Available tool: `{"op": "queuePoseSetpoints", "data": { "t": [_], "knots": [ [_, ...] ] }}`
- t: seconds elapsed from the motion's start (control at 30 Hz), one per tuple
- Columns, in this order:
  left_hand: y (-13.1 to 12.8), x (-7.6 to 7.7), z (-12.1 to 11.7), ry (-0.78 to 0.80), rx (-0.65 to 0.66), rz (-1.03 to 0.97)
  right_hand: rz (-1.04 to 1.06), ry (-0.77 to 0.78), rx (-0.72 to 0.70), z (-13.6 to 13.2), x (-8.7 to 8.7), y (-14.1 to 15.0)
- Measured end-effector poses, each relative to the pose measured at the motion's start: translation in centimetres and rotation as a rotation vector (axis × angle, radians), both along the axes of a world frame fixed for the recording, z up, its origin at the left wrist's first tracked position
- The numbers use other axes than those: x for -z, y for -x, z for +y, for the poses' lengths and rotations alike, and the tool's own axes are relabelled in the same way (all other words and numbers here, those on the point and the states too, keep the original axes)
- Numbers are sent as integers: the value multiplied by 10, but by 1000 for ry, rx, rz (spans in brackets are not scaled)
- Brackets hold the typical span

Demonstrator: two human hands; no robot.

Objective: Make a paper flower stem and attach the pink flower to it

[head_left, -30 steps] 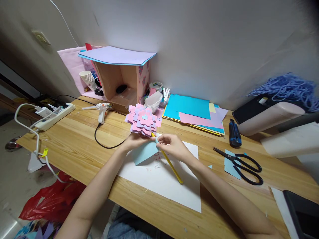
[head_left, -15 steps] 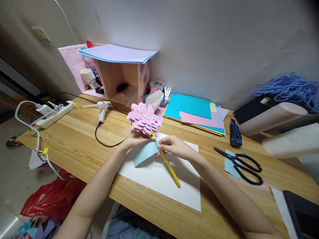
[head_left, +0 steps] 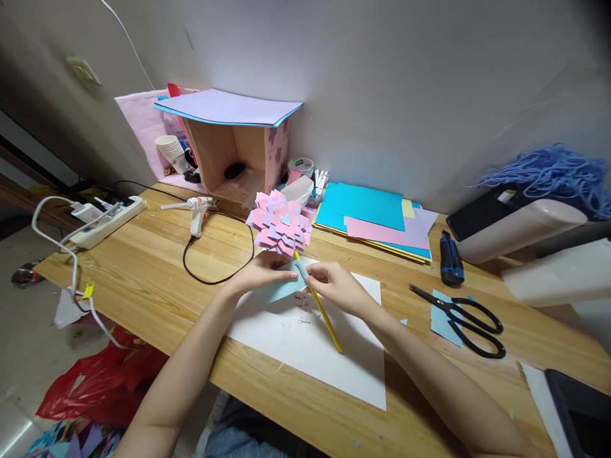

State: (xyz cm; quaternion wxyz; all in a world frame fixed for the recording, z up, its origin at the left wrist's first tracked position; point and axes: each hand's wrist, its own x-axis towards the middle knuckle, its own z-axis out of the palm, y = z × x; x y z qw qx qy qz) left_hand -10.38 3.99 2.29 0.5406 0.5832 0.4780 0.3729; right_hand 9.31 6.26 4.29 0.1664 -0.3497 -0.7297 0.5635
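A paper flower (head_left: 281, 222) with layered pink and lilac petals and a pale blue centre tops a yellow stick stem (head_left: 328, 324), which slants down toward me. Pale blue paper (head_left: 281, 291) lies around or against the stem just below the bloom; I cannot tell if it is stuck there. My left hand (head_left: 260, 275) is closed on this paper, thumb on top near the stem. My right hand (head_left: 338, 289) pinches the paper's edge together with the stem, fingertips partly hidden. Under both hands is a white sheet (head_left: 267, 337) with small coloured marks.
At the left are a glue gun (head_left: 196, 216) and a power strip (head_left: 109, 222). A box (head_left: 243, 149) stands behind, and coloured paper (head_left: 370, 207) is stacked at the back. On the right lie black scissors (head_left: 458, 315), a utility knife (head_left: 451, 257) and a phone (head_left: 580, 407).
My left thumb and fingers have shifted down from under the bloom onto the blue paper. The paper now tilts flatter, and the flower has turned slightly.
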Motion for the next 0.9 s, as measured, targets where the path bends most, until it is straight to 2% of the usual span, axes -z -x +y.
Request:
{"op": "queuePoseSetpoints", "data": {
  "t": [0.1, 0.3, 0.43, 0.5, 0.57, 0.63, 0.67, 0.7, 0.73, 0.9],
  "knots": [
    [5, -3, -6, 23, 11, 97, 2, -31, 9, -3, -1, 2],
    [21, -7, -26, 113, -120, 231, -4, -5, 19, -8, 4, 12],
    [44, -8, -45, 101, -216, 261, 18, 5, 14, -13, 2, 22],
    [63, -5, -52, 49, -312, 283, 14, 10, 23, -15, -1, 26],
    [86, 0, -52, -13, -566, 361, 11, 22, 41, -16, -5, 27],
    [110, 5, -44, -137, -880, 614, 19, 26, 61, -15, -9, 27],
    [123, 8, -37, -180, -1004, 754, 26, 21, 68, -14, -11, 27],
    [135, 10, -29, -165, -1061, 864, 33, 13, 76, -14, -13, 27],
    [146, 12, -19, -110, -1074, 928, 37, 3, 84, -13, -14, 26],
    [186, 24, 24, -35, -958, 865, 43, 5, 151, -12, -21, 22]
  ]
}}
